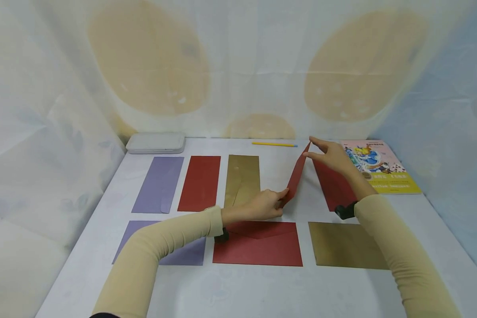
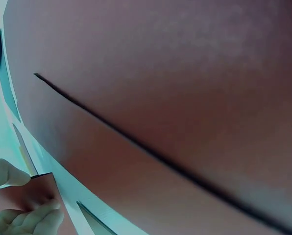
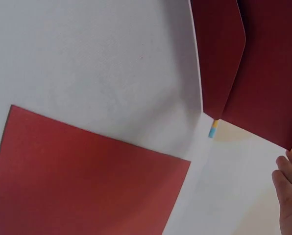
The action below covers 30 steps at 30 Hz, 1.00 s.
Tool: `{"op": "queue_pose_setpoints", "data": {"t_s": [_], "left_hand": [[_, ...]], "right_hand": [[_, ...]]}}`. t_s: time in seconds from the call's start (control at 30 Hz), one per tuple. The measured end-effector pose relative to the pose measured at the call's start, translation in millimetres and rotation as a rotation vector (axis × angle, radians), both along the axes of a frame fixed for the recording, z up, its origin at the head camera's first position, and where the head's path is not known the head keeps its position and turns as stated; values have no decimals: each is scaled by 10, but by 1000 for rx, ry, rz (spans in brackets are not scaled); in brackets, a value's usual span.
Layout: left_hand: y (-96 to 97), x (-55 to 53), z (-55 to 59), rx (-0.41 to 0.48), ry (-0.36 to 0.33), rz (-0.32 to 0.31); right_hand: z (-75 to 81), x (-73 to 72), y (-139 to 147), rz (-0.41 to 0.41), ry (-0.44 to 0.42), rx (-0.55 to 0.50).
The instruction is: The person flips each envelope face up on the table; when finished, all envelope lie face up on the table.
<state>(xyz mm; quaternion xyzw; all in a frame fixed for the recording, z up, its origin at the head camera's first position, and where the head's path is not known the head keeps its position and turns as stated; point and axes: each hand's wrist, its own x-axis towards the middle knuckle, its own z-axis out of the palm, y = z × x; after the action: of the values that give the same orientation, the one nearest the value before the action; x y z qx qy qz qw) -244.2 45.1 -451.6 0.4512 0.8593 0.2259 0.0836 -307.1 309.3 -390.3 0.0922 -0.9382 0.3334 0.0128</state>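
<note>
A red envelope [image 1: 297, 176] is tilted up off the table between both hands. At its near lower end my left hand [image 1: 264, 205] pinches it. My right hand [image 1: 333, 158] grips the raised far corner between thumb and fingers. The right wrist view shows the held envelope's [image 3: 271, 73] flap side, with the right fingers [image 3: 288, 188] at its corner. Beneath the right forearm lies another red envelope [image 1: 334, 187], partly covered. Below the left wrist is a red envelope [image 1: 258, 251] lying crosswise, flap side up.
Left of the hands lie a gold envelope [image 1: 242, 176], a red one [image 1: 199, 183] and a purple one [image 1: 157, 184]. In front are a purple envelope [image 1: 184, 254] and a gold one [image 1: 347, 245]. A pencil [image 1: 274, 144], grey case [image 1: 156, 143] and book [image 1: 393, 176] are behind.
</note>
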Motion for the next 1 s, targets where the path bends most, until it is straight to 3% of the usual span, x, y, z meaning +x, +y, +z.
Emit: {"op": "queue_pose_setpoints", "data": {"t_s": [0.23,0.4,0.67,0.83,1.0], "left_hand": [[-12,-1,3,22,-50,-7],[-49,-6,33,73,13,-8],[-144,-39,235,231,149,-57],[-161,-51,286,264,146,-112],[-168,-49,274,236,167,-93]], "right_hand": [[67,10,-49,-16,-20,39],[89,16,-82,-17,-36,59],[35,-25,-110,-3,9,18],[7,-40,-162,0,22,-2],[-21,-59,-215,3,58,21]]}}
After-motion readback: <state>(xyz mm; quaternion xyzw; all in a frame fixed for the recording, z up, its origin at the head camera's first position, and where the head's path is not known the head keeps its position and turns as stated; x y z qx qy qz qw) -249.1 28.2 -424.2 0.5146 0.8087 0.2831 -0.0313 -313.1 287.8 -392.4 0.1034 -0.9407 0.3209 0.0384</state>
